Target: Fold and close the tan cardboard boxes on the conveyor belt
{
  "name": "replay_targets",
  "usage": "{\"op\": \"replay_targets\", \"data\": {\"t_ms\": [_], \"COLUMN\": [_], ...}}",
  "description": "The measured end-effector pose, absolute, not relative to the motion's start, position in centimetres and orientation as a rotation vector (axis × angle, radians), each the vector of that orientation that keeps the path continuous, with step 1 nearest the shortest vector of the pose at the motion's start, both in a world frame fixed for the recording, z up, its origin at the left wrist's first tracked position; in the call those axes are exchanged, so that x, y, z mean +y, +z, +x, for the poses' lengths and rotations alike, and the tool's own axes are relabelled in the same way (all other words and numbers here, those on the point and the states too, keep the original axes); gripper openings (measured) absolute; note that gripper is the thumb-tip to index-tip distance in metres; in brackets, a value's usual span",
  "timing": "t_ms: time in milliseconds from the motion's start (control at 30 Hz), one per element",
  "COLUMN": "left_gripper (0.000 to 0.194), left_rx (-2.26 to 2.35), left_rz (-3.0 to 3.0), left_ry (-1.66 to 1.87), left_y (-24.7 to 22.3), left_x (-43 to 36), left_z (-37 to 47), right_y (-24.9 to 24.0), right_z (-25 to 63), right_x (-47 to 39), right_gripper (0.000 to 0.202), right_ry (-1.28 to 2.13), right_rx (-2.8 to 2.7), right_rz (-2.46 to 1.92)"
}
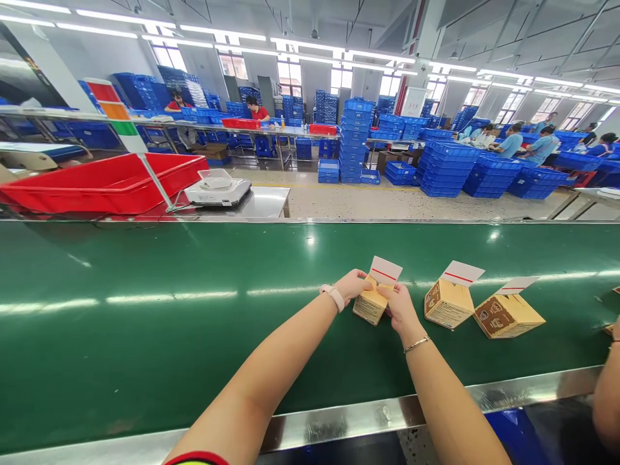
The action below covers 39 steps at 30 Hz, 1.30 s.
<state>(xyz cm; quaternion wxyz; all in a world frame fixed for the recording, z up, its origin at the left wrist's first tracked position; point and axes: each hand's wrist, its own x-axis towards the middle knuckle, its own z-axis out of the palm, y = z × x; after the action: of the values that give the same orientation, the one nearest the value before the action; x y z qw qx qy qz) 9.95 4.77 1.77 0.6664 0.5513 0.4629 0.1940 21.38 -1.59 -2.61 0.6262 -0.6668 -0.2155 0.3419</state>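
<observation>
Between my two hands stands a small tan cardboard box [369,309] with brown print, on the green conveyor belt [159,349]. Its white flap with a red line sticks up at the back. My left hand [352,287] grips the box's left side, thumb on the top. On the right side my right hand [401,306] has its thumb on the top and its fingers around the edge, partly hidden. Two like boxes sit to the right, a nearer one [450,303] and a farther one [511,315], each with its white flap raised.
Beyond the belt at left are a red tray [106,184], a white scale [217,188] and a striped signal light [116,116]. A metal rail [349,420] edges the belt. Another person's arm [608,387] shows at far right. Blue crates [353,139] are stacked behind.
</observation>
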Motion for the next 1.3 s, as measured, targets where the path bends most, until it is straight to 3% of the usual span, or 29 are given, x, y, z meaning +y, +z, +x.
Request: {"op": "replay_targets", "data": {"t_ms": [300, 533, 800, 967, 1100, 1300], "left_gripper": [0.026, 0.016, 0.033, 0.036, 0.039, 0.053], "left_rx": [1.018, 0.940, 0.958, 1.006, 0.889, 0.658], "left_rz": [1.205, 1.287, 1.392, 1.347, 1.263, 1.164], "left_ry": [0.513, 0.701, 0.754, 0.833, 0.907, 0.897], "left_y": [2.4, 3.3, 0.2, -0.8, -0.6, -0.3], "left_x": [3.3, 1.3, -1.2, -2.7, -3.1, -2.3], "left_z": [12.4, 6.2, -4.3, -5.8, -5.0, -5.0], "right_y": [-0.7, -0.6, 0.2, 1.5, 1.3, -2.0], "right_z": [23.6, 25.2, 24.5, 18.2, 12.7, 10.0], "right_x": [-2.9, -3.6, -6.5, -7.7, -6.8, -6.1], "right_gripper": [0.027, 0.034, 0.037, 0.007, 0.012, 0.016], "right_ry": [0.903, 0.798, 0.112, -0.160, 0.030, 0.448], "right_rx": [-0.358, -0.334, -0.366, -1.223, -1.704, -1.826], "right_rz": [-1.530, -1.498, -1.367, -1.139, -0.945, -0.856]}}
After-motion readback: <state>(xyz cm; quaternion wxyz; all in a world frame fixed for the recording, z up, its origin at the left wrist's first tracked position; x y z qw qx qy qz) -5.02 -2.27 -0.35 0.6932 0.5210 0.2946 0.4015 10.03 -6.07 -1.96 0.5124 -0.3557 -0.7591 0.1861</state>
